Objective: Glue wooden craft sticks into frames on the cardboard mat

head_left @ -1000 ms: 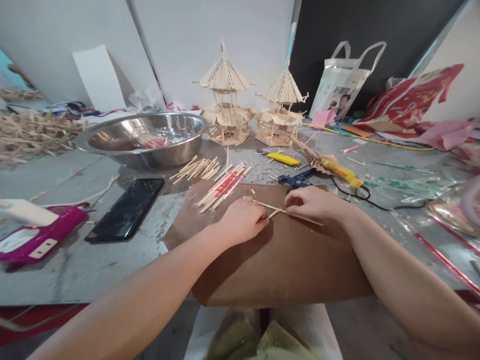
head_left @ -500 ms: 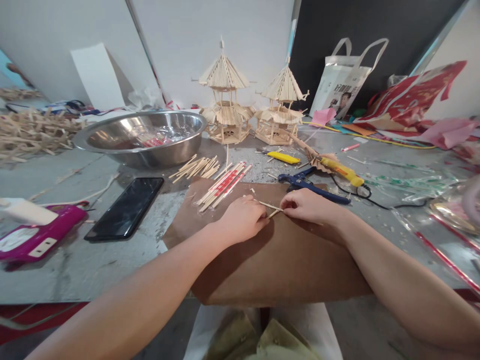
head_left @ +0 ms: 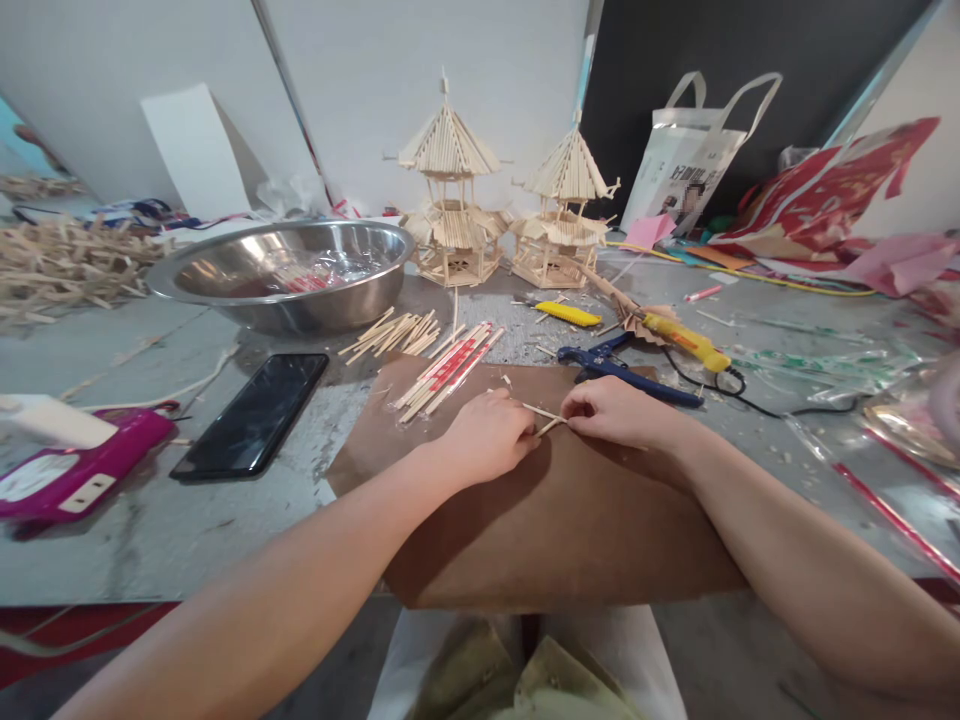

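Observation:
Both my hands rest on a brown cardboard sheet [head_left: 570,530] in front of me. My left hand [head_left: 484,435] is closed in a loose fist, pinching thin wooden sticks [head_left: 546,418] that cross between the two hands. My right hand [head_left: 619,410] is closed too, its fingertips pressed on the same sticks from the right. A bundle of red-and-white wrapped sticks [head_left: 450,368] lies on the sheet's far left corner, just beyond my left hand.
Blue pliers [head_left: 622,368], a yellow glue gun [head_left: 686,342] with black cord and a yellow knife [head_left: 566,314] lie behind my hands. Two stick pagodas [head_left: 450,190] stand at the back beside a steel bowl [head_left: 285,280]. A black phone [head_left: 251,415] lies left.
My right hand has slid left along the sticks, closer to my left hand, and now covers the long stick's right end. The left hand has hardly moved.

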A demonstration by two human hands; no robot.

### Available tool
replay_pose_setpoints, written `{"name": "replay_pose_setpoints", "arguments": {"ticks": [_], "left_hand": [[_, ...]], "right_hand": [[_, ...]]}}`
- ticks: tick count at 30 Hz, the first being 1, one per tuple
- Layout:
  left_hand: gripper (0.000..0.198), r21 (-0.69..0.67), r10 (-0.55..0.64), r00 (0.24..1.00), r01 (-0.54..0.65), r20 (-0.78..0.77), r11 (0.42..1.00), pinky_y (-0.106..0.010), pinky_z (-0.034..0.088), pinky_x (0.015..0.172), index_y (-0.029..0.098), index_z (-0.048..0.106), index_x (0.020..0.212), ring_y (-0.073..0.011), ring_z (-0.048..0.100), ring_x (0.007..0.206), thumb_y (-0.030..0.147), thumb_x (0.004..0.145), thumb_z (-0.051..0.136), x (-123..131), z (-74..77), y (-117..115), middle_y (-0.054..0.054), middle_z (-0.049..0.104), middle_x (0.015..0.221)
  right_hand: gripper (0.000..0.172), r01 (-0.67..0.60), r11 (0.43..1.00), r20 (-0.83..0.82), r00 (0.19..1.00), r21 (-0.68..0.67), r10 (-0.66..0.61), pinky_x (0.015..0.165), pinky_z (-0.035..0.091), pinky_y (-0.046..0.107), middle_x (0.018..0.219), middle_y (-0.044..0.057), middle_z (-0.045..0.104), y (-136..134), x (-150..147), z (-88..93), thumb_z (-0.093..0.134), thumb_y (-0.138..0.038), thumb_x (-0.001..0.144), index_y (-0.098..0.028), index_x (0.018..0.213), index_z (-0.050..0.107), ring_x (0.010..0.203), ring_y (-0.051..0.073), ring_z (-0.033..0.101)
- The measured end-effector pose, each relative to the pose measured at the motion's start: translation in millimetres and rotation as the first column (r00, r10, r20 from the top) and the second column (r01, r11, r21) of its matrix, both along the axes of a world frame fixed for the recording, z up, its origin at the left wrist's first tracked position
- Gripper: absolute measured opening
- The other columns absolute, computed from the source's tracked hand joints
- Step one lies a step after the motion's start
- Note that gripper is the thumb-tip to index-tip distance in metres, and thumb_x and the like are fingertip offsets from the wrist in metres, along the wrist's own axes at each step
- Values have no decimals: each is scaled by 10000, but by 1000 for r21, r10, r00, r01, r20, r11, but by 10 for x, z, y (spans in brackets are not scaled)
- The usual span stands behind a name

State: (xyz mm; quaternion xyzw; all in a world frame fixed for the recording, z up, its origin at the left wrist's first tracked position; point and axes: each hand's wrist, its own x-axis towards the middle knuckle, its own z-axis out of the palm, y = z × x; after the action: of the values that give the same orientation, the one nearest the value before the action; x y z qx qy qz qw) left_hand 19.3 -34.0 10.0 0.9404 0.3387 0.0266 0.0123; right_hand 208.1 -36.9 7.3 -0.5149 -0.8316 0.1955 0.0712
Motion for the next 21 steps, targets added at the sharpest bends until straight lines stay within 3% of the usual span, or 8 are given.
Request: {"name": "replay_pose_setpoints", "arguments": {"ticks": [21], "left_hand": [[242,-39,47,999,-48,-22,998,-302,381,646,174,600,666,-192,488,750,337,755,444,18,6,2,-53,566,653]], "right_hand": [[185,-4,1000,7,1000,26,4,549,353,189,705,19,632,-7,-10,-1,459,-189,655,-168,737,624,624,120,544]]}}
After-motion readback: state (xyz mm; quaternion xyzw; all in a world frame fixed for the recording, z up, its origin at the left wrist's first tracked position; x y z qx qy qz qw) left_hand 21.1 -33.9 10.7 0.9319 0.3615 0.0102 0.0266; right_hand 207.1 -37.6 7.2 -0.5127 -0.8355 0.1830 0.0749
